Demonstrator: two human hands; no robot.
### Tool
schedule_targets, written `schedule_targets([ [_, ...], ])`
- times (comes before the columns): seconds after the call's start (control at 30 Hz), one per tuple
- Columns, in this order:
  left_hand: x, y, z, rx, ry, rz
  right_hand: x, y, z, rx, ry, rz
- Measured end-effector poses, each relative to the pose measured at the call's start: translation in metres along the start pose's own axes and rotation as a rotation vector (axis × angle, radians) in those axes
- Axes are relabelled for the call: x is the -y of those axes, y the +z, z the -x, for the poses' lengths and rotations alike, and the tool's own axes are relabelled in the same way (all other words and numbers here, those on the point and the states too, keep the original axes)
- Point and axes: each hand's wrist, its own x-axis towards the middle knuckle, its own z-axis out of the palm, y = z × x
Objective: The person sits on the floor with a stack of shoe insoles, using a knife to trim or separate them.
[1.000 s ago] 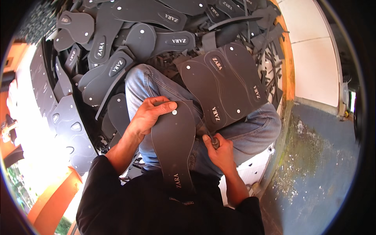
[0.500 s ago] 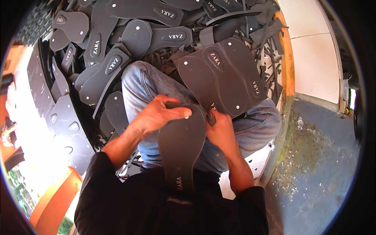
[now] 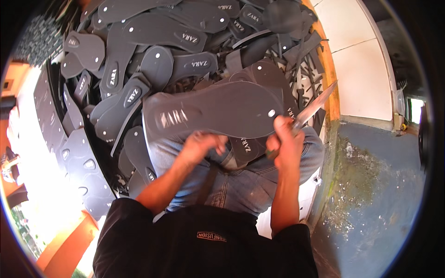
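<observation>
My right hand point(image 3: 287, 143) is closed round the handle of a knife point(image 3: 317, 104), its blade pointing up and to the right. That hand's thumb also presses on the wide end of a dark grey footwear sole point(image 3: 232, 109), near its white dot. The sole lies sideways above my lap, its printed end to the left and blurred. Just below the sole's lower edge is my left hand point(image 3: 204, 142), fingers loosely bent and apart, with no grip on it that I can see. Beneath the sole, a sheet with sole outlines point(image 3: 262, 74) rests by my right knee.
Many dark soles point(image 3: 162, 34) and thin offcut strips point(image 3: 306, 74) are heaped ahead of me. Grey sheets with sole shapes point(image 3: 79, 162) stand at the left. An orange edge point(image 3: 328, 69) bounds the heap on the right, beside a blue-grey floor point(image 3: 371, 199).
The sole has swung from upright over my lap to sideways and farther forward. My left hand has come off its top end. The knife has turned, its blade now plainly visible.
</observation>
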Motion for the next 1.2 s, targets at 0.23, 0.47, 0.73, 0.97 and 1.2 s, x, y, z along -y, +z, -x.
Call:
schedule_targets([
  [0.23,0.018,0.085,0.000,-0.249,-0.075,0.406,-0.033,0.003,0.049,-0.052,-0.216,0.253],
  [0.47,0.019,0.102,0.007,-0.306,-0.146,0.497,-0.053,-0.069,0.080,-0.147,-0.157,1.055],
  [0.73,0.042,0.075,0.025,-0.248,-0.144,0.429,-0.063,-0.063,0.083,-0.005,-0.021,1.168],
  [0.97,0.040,0.056,0.055,-0.364,-0.177,0.328,-0.067,-0.019,0.021,0.235,-0.330,1.117],
  [1.2,0.021,0.028,0.079,-0.234,-0.364,0.153,-0.049,0.005,0.035,0.387,0.329,0.411],
])
